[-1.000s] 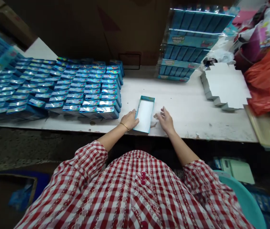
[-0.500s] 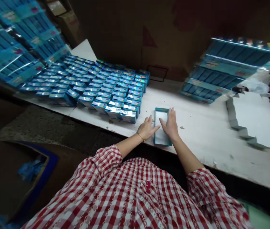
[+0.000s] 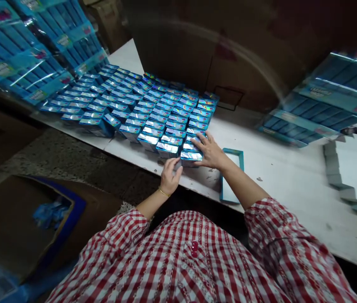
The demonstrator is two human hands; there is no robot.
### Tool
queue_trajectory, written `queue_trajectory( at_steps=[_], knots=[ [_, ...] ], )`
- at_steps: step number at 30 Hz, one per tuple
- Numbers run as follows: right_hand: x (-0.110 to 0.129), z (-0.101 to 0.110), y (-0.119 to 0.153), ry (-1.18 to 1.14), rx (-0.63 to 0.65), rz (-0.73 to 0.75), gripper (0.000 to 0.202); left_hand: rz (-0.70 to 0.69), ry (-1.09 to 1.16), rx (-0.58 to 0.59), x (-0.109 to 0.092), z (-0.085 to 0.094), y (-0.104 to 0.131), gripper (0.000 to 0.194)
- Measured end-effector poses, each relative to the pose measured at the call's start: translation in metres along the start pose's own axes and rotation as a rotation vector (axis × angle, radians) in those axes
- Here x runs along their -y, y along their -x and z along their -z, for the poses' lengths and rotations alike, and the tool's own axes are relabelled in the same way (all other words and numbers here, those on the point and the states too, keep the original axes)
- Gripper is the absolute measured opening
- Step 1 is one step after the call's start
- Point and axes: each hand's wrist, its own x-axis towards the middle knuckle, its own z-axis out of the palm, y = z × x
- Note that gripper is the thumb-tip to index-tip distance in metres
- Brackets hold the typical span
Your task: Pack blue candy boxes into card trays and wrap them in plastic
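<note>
Small blue boxes [image 3: 169, 148] with shiny tops stand in tight rows on the white table. My right hand [image 3: 211, 152] is at the front end of the rightmost row, its fingers over the box tops and its thumb by the front box [image 3: 191, 156]. My left hand [image 3: 169, 179] is just in front of the rows with thumb and fingers apart, fingertips close to the front boxes; whether they touch is unclear. To the right lies a shallow open tray [image 3: 223, 185] with blue walls and a white inside, partly hidden by my right forearm.
Wrapped stacks of blue boxes stand at the left [image 3: 36, 54] and at the right [image 3: 310, 109]. White cut card sheets [image 3: 355, 168] lie on the table's right side. Below left is a cardboard carton [image 3: 11, 219] with blue scraps inside. A dark brown panel [image 3: 244, 54] rises behind the table.
Both hands have moved left from the open tray to the front of the box rows. My right hand now rests on the rightmost row. The view has shifted, and the tray stays on the table.
</note>
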Motion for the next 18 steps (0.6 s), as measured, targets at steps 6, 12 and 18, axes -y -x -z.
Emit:
queue_trajectory(
  at_steps=[6, 12, 18],
  knots=[
    [-0.018, 0.015, 0.016, 0.014, 0.057, 0.104, 0.097, 0.005, 0.100, 0.055, -0.015, -0.008, -0.014, 0.045],
    [-0.027, 0.006, 0.043, -0.291, 0.022, 0.057, 0.112, 0.133, 0.414, 0.271, -0.007, -0.046, -0.050, 0.074],
    [-0.002, -0.032, 0.028, -0.881, -0.316, -0.353, 0.086, 0.135, 0.445, 0.242, 0.001, -0.070, -0.065, 0.066]
  ],
)
